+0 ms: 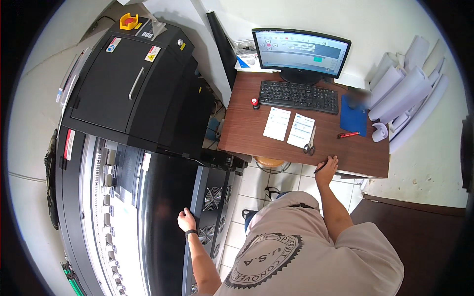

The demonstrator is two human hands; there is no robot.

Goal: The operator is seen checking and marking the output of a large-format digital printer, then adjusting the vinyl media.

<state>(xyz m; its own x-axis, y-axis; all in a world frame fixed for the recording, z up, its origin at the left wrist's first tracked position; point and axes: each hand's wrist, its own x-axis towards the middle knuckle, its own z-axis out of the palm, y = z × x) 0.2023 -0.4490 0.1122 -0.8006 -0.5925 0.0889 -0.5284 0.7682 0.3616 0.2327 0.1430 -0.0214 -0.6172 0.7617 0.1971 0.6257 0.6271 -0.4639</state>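
Observation:
My left hand [186, 220], with a dark band on its wrist, has its fingers curled against the black front of a large-format printer [170, 217]. Whatever those fingers hold, if anything, is hidden. At the front edge of the brown desk [247, 123], my right hand [327, 170] grips a dark pen [319, 168]. Scissors [309, 148] lie just beyond that hand, partly over a printed paper slip [300, 130]. A second slip [277, 123] lies to its left. The printer's roller section is lit white inside.
On the desk stand a monitor [302, 52], a black keyboard [298, 96], a small red-topped stamp [255, 103], a blue pad [353, 118] and a red cutter [348, 134]. Paper rolls [402, 93] lean at the right. A stool [269, 162] sits under the desk. Cooling fans [213, 198] line the printer's side.

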